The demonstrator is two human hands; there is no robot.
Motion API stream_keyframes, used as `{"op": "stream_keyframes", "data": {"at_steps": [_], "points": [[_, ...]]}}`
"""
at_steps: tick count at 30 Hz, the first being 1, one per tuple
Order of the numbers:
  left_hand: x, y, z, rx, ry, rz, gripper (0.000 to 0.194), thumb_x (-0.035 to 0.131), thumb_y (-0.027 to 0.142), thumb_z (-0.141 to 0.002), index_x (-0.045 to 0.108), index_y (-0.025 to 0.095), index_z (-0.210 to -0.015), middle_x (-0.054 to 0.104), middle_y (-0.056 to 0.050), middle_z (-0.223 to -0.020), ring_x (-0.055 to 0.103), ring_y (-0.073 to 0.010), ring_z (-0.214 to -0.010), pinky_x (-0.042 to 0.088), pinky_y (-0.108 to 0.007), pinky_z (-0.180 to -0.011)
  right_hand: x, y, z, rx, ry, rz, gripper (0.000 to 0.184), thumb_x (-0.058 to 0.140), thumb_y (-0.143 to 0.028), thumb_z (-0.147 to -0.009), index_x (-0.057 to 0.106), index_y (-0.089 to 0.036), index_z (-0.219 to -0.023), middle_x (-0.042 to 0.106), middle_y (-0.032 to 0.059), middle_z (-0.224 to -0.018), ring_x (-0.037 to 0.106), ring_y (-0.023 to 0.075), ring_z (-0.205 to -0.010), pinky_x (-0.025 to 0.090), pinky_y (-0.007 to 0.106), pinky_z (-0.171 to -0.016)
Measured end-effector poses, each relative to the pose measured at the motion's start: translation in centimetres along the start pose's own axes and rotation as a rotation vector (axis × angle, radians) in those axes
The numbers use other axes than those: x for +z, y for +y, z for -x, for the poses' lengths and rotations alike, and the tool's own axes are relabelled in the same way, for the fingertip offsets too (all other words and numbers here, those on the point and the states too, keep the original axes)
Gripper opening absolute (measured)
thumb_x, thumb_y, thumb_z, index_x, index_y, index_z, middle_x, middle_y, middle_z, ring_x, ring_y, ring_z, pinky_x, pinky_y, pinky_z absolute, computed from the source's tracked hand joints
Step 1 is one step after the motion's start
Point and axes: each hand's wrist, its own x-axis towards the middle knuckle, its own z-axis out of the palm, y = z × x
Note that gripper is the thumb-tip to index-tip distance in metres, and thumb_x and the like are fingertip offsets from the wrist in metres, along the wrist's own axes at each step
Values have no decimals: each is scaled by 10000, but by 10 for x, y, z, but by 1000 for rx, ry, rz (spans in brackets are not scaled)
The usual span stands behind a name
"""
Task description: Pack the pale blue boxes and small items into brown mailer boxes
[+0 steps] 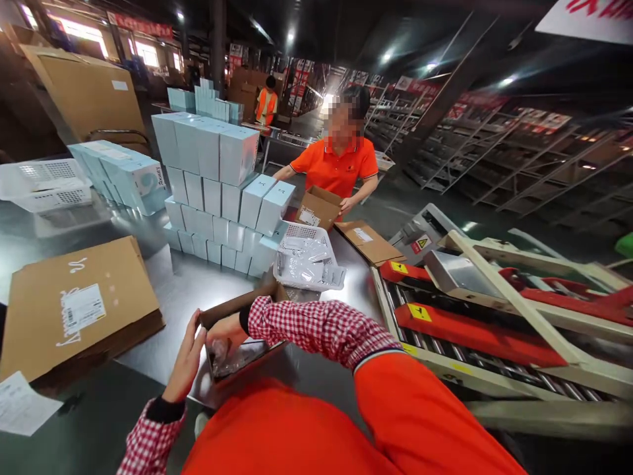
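Note:
An open cardboard box (pixel 247 369) stands on the metal table right in front of me. My left hand (pixel 185 359) lies along the box's left side, with its fingers stretched out and touching the edge. Inside the box is my right hand (pixel 228 332), its fingers closed on clear plastic packing (pixel 232 359) and partly hidden by it. What lies under the plastic is hard to make out. Just beyond the box, a white basket (pixel 311 280) holds several pieces of similar clear plastic.
Light blue boxes (pixel 212 198) are stacked beyond my box. Flat cartons (pixel 84 303) and a paper sheet (pixel 24 404) lie left. At right runs a roller conveyor (pixel 445 349) with red guides. Across the table, a co-worker (pixel 339 165) handles another carton (pixel 319 206).

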Motion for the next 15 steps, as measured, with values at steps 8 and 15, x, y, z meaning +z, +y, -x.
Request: {"op": "stream_keyframes", "data": {"at_steps": [8,15], "points": [[0,-9,-15,-13,65,66,624,580,596,-816,439,202,-1279,478,-140,-1395,424,-280,-1352,305,-479,-1157,36,18,10,37,31,608,85,627,-17,-748,654,-98,-740,694,154,-979,648,233,-810,519,340,-676],[-8,11,-6,-55,156,-78,568,638,684,-678,599,185,-949,621,-96,-1012,581,-325,-1060,465,-535,-985,-1,34,46,-167,319,422,123,667,-211,-798,702,-158,-904,702,73,-940,632,213,-908,522,334,-798]]}}
